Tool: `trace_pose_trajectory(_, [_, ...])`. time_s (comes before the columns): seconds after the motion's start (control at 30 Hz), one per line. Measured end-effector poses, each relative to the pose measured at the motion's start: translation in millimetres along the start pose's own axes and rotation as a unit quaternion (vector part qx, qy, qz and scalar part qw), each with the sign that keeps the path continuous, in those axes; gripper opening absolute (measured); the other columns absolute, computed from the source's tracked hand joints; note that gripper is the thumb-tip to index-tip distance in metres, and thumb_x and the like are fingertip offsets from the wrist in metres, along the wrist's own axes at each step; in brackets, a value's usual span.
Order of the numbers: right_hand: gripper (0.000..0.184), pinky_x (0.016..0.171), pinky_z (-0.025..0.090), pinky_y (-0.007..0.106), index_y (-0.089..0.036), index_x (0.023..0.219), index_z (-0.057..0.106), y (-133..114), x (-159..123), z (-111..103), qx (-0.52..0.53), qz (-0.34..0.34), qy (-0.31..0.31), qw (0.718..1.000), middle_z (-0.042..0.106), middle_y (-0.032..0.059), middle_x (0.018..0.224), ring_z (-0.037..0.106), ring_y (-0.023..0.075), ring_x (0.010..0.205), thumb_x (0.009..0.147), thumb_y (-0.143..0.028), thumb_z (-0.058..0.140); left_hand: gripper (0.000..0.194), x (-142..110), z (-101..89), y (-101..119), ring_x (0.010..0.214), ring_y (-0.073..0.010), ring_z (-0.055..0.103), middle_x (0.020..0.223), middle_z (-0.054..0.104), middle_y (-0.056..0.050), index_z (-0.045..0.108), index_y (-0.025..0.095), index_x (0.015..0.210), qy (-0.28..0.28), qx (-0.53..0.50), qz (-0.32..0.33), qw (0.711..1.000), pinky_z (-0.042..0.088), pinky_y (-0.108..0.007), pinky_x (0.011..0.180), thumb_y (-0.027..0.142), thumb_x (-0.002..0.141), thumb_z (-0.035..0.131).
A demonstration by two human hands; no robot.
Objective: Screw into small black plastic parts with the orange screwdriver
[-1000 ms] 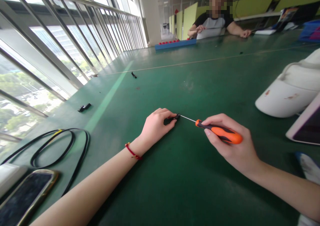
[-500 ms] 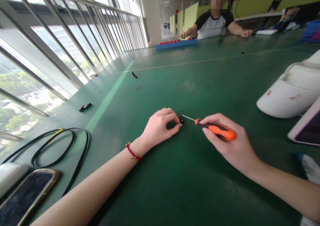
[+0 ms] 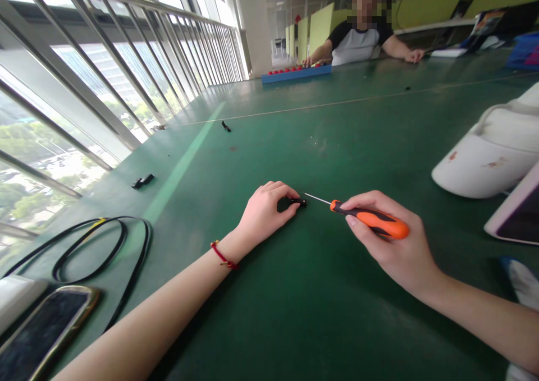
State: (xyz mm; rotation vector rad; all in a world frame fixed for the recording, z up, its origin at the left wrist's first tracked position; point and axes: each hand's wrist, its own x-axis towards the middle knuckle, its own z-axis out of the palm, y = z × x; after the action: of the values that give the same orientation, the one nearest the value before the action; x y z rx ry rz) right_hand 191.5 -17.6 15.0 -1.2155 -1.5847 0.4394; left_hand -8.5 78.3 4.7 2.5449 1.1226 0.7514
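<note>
Between thumb and fingertips, my left hand [image 3: 272,205] pinches a small black part [image 3: 300,202] low over the green tabletop [image 3: 290,302]. The part's exact kind is too small to make out. My right hand [image 3: 389,240] is wrapped round the orange and black handle of a screwdriver [image 3: 370,219]. Its thin metal shaft points left, and the tip shows just above and beside the black part, seemingly apart from it.
A black connector-like piece [image 3: 143,181] and a smaller black piece [image 3: 226,126] lie to the left. Nearby are a coiled black cable [image 3: 147,240] and a phone [image 3: 50,330]. At right stands a white container [image 3: 484,156]. Across the table a person [image 3: 357,44] sits by a blue tray [image 3: 295,75].
My right hand has drawn the screwdriver slightly right, away from the black part. The part has turned in my left fingers and now lies more level.
</note>
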Motion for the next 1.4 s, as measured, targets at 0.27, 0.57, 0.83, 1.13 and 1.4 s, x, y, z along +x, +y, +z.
trace_pose_trajectory(0.27, [0.008,0.053,0.05,0.026,-0.026,0.079,0.06,-2.5,-1.8,-4.1,-0.041,-0.075,0.022,0.996,0.065,0.0005,0.074,0.063,0.0156,0.064,0.079,-0.017,0.059,0.01,-0.9,-0.6,0.0,0.087,-0.0192,0.059,0.09,0.068,-0.002,0.067,0.021,0.087,0.03,0.014,0.004,0.999,0.047,-0.033,0.081,0.021,0.081,0.059])
trace_pose_trajectory(0.57, [0.008,0.054,0.049,0.025,-0.025,0.08,0.06,-1.0,-2.3,-4.2,-0.039,-0.068,0.02,0.997,0.065,-0.0004,0.074,0.062,0.0148,0.064,0.079,-0.018,0.06,0.008,-1.5,-0.9,2.0,0.086,-0.0187,0.058,0.09,0.068,-0.002,0.066,0.021,0.085,0.04,0.038,0.014,0.998,0.047,-0.033,0.08,0.02,0.08,0.06])
trace_pose_trajectory(0.83, [0.009,0.058,0.05,0.025,-0.025,0.08,0.06,-2.0,-2.0,-5.3,-0.046,-0.08,-0.007,0.996,0.067,-0.0014,0.076,0.063,0.0141,0.065,0.078,-0.017,0.058,0.008,-1.9,0.6,1.6,0.086,-0.0178,0.06,0.089,0.067,-0.002,0.063,0.019,0.082,0.025,0.01,0.023,0.999,0.049,-0.032,0.081,0.015,0.078,0.057])
trace_pose_trajectory(1.13, [0.019,0.062,0.052,0.025,-0.025,0.093,0.058,-0.4,-3.8,-4.0,-0.039,-0.108,0.01,0.993,0.066,0.0009,0.085,0.063,0.015,0.072,0.076,-0.016,0.059,0.006,-2.3,2.0,0.7,0.085,-0.0176,0.061,0.088,0.067,-0.002,0.062,0.019,0.079,0.035,0.008,0.03,0.999,0.05,-0.031,0.08,0.015,0.079,0.057])
trace_pose_trajectory(1.4, [0.009,0.064,0.051,0.028,-0.024,0.088,0.058,1.2,-5.7,-3.1,-0.069,-0.092,-0.033,0.993,0.064,-0.0004,0.074,0.062,0.0156,0.068,0.079,-0.022,0.06,0.006,-3.0,2.4,1.3,0.084,-0.0172,0.062,0.087,0.068,-0.002,0.062,0.019,0.078,0.044,0.035,0.042,0.998,0.05,-0.031,0.08,0.018,0.081,0.057])
